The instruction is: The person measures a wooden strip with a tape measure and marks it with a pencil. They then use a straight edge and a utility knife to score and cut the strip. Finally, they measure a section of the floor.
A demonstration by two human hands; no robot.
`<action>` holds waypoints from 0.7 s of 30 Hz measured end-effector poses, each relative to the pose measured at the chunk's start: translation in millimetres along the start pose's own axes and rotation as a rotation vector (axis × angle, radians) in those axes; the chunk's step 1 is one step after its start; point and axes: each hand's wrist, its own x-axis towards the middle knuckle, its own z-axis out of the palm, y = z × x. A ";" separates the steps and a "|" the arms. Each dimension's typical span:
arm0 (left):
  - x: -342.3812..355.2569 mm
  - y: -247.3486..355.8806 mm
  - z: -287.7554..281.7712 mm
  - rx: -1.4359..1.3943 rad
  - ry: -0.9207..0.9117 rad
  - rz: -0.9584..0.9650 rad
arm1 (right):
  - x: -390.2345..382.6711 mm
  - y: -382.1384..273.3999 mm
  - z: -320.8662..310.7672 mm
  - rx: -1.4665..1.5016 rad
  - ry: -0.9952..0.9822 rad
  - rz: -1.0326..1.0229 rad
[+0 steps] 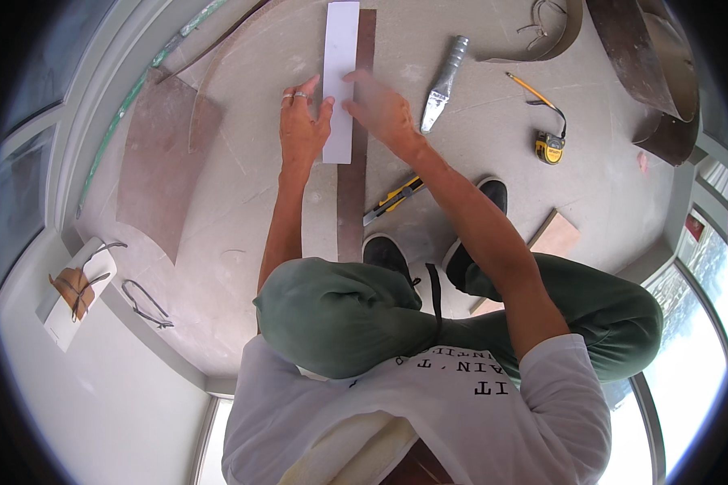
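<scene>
A narrow white strip [341, 48], like paper or card, lies lengthwise on a longer dark brown strip [351, 198] on the floor. My left hand [302, 125], with rings on its fingers, rests at the white strip's left edge; its fingers are apart and the thumb lies on the strip. From the right, my right hand [384, 111] reaches over the brown strip, its thumb and forefinger at the white strip's right edge. Motion blurs that hand, so its grip is unclear. Close to my right forearm lies a yellow and black utility knife [395, 200].
A tool wrapped in silver tape [445, 85], a pencil [530, 90] and a yellow tape measure [550, 147] lie to the right. Brown sheet pieces lie left [162, 162] and curl at far right [635, 61]. A tan board [554, 233] is beside my right shoe [492, 194].
</scene>
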 end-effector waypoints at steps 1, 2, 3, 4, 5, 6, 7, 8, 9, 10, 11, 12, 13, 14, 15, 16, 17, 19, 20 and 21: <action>19.3 3.0 2.5 0.021 0.055 0.105 | -0.7 -6.9 -5.7 0.001 -0.067 0.105; 41.5 8.4 5.3 0.044 0.108 0.219 | -0.3 -4.4 -5.9 0.010 -0.030 0.089; 63.0 13.3 9.8 0.095 0.111 0.317 | -1.8 -0.1 -3.1 0.022 0.004 0.074; 81.4 14.7 14.4 0.153 0.116 0.410 | -2.7 0.9 0.5 0.040 0.031 0.056; 98.6 11.7 19.5 0.225 0.143 0.469 | -1.3 -1.3 1.5 0.037 0.032 0.059; 113.2 6.7 26.8 0.295 0.162 0.529 | -0.5 -3.0 2.2 0.035 0.032 0.070; 121.4 3.2 33.8 0.361 0.173 0.589 | -1.1 -4.0 2.6 0.033 0.033 0.087; 126.1 4.8 40.3 0.336 0.176 0.593 | -0.8 -3.2 1.7 0.044 0.010 0.120; 130.3 6.3 46.3 0.313 0.180 0.596 | 0.8 -2.6 0.7 0.057 -0.012 0.152; 133.0 7.7 52.1 0.291 0.183 0.598 | 1.5 -2.2 -0.6 0.071 -0.034 0.183; 130.1 16.0 53.3 0.233 0.103 0.447 | 2.2 -2.5 -2.9 0.080 -0.042 0.190; 130.2 14.1 57.2 0.167 0.129 0.478 | 3.1 -2.7 -5.4 0.091 -0.050 0.197; 131.0 13.4 60.4 0.101 0.155 0.506 | 3.5 -1.5 -6.6 0.102 -0.058 0.203; 132.5 14.7 61.2 0.034 0.183 0.536 | 3.6 2.8 -7.4 0.152 -0.048 0.212; 132.7 16.1 61.6 0.093 0.163 0.545 | 3.3 9.9 -8.9 0.201 -0.038 0.222; 132.1 17.7 61.7 0.150 0.143 0.556 | 2.9 14.8 -9.0 0.250 -0.024 0.232; 133.8 21.1 59.6 0.213 0.131 0.565 | -2.8 13.5 -5.2 0.305 0.057 0.260; 133.9 13.6 59.1 0.305 0.166 0.578 | -34.8 -1.8 9.9 0.413 0.211 0.315; 135.6 10.7 61.9 0.343 0.186 0.587 | -53.2 -16.4 19.8 0.457 0.220 0.431; 138.1 10.7 65.3 0.322 0.175 0.578 | -70.4 -32.0 31.5 0.496 0.234 0.555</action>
